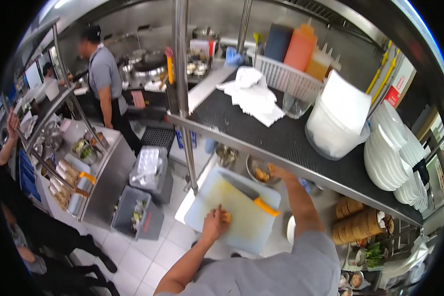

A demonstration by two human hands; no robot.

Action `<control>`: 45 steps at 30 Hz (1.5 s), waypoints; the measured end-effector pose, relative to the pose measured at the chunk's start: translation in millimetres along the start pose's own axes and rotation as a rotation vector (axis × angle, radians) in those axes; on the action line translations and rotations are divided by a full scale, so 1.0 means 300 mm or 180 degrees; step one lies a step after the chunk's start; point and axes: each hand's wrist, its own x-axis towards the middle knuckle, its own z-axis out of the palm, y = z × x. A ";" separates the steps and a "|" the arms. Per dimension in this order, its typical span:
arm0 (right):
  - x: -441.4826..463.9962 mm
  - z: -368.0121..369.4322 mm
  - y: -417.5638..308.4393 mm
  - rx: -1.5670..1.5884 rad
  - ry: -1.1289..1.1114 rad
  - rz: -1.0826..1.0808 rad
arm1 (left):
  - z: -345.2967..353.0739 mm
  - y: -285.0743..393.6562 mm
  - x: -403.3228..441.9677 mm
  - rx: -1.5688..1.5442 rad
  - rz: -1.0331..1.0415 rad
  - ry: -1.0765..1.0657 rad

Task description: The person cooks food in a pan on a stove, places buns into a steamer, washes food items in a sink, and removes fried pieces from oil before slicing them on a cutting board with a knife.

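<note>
My left hand (214, 225) is on the cutting board (251, 232), its fingers curled round a small orange-brown piece of food (226, 216). A large knife with a yellow-orange handle (266, 207) lies across the board, its blade pointing to the upper left. My right hand (280, 172) reaches over the rim of a metal bowl (251, 165) beyond the board, fingers drawn together. Orange-brown food pieces (262, 174) lie in that bowl; what the right fingers hold is too small to make out.
A steel shelf (222, 116) crosses above my right arm, carrying white cloths (254, 96), sauce bottles (301, 47) and stacked white bowls (385, 158). Bamboo steamers (357, 227) stand at right. Grey bins (128, 212) sit on the floor at left. Other people (103, 74) stand at left.
</note>
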 end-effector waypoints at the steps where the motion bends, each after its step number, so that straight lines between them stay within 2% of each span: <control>1: -0.019 -0.003 0.003 0.0310 0.0098 -0.0062 | -0.024 -0.016 0.040 0.0041 0.0088 0.0070; 3: -0.065 -0.018 -0.020 0.0801 0.0271 -0.0275 | -0.048 -0.038 0.091 0.0243 0.0022 -0.0349; 4: -0.191 -0.108 -0.188 0.0102 0.0147 0.0134 | -0.069 -0.047 0.115 0.0251 0.0096 -0.0260; 5: -0.223 -0.078 -0.254 -0.0439 -0.0576 -0.0022 | -0.091 -0.056 0.108 0.0201 0.0279 -0.0293; 6: -0.263 0.001 -0.288 0.0060 -0.0753 -0.0606 | -0.101 -0.054 0.108 0.0143 0.0479 -0.0326; 7: -0.336 0.102 -0.351 0.0088 -0.0428 -0.0548 | -0.102 -0.045 0.110 0.0018 0.0683 -0.0316; 8: -0.393 0.074 -0.472 -0.0141 -0.0868 -0.0489 | -0.105 -0.036 0.097 -0.0103 0.0879 -0.0336; 9: -0.388 0.178 -0.484 -0.0228 -0.0788 -0.0505 | -0.108 -0.017 0.093 -0.0102 0.0985 -0.0296; 11: -0.384 0.233 -0.485 -0.0317 -0.0673 -0.0487 | -0.097 0.015 0.068 0.0448 0.1511 -0.0340; 13: -0.382 0.198 -0.483 0.0444 -0.0248 -0.0152 | -0.042 -0.003 0.073 0.0628 0.1617 -0.0327; 15: -0.257 0.109 -0.380 0.1213 0.0186 0.0216 | 0.006 -0.018 0.071 0.0725 0.1702 -0.0299; 17: -0.001 0.237 -0.218 0.0761 0.1936 0.0908 | 0.037 -0.003 0.065 0.0834 0.1755 -0.0173; 18: -0.004 0.236 -0.215 0.0737 0.1924 0.0926 | 0.051 0.007 0.059 0.0992 0.1796 -0.0028; 20: 0.053 0.177 -0.239 0.0537 0.0848 0.1773 | 0.051 0.017 0.067 0.1025 0.1756 -0.0107; 21: 0.080 0.197 -0.218 0.0545 0.0857 0.1744 | 0.045 0.017 0.062 0.1066 0.1692 -0.0215; 23: 0.107 0.191 -0.192 0.0778 0.0088 0.1433 | 0.041 0.033 0.048 0.1010 0.1613 -0.0200; 27: 0.133 0.178 -0.181 0.0501 -0.0013 0.1441 | 0.038 0.086 0.026 0.0849 0.1694 -0.0253; 29: 0.202 0.276 -0.122 0.0110 0.0557 0.1401 | 0.082 0.094 0.043 0.0944 0.1697 -0.0163; 31: 0.294 0.386 -0.057 0.0333 0.1303 0.1356 | 0.116 0.071 0.047 0.1015 0.1672 -0.0018; 32: 0.308 0.374 -0.046 0.0803 0.0987 0.1661 | 0.103 0.079 0.058 0.0961 0.1633 -0.0002; 33: 0.177 0.252 -0.127 0.0267 0.0960 0.1230 | 0.078 0.093 0.067 0.0908 0.1535 -0.0085; 35: 0.110 0.145 -0.181 0.1033 0.0889 0.1712 | 0.038 0.089 0.080 0.0958 0.1591 -0.0067; 37: 0.012 0.098 -0.207 0.1389 0.1644 0.1139 | 0.006 0.086 0.099 0.0853 0.1622 -0.0258; 38: -0.052 0.098 -0.231 0.1391 0.1604 0.1155 | -0.011 0.084 0.106 0.0839 0.1601 -0.0292; 40: -0.208 0.136 -0.288 0.2449 0.0974 0.0662 | -0.076 0.102 0.108 0.0396 0.1520 -0.0265; 42: -0.296 0.209 -0.358 0.2006 0.0855 0.0338 | -0.169 0.120 0.134 0.0259 0.1531 -0.0200; 44: -0.320 0.281 -0.428 0.1893 0.0904 0.0360 | -0.233 0.112 0.154 -0.0403 0.1730 0.0036; 45: -0.341 0.306 -0.447 0.1792 0.0983 0.0367 | -0.269 0.109 0.176 -0.0338 0.1889 0.0177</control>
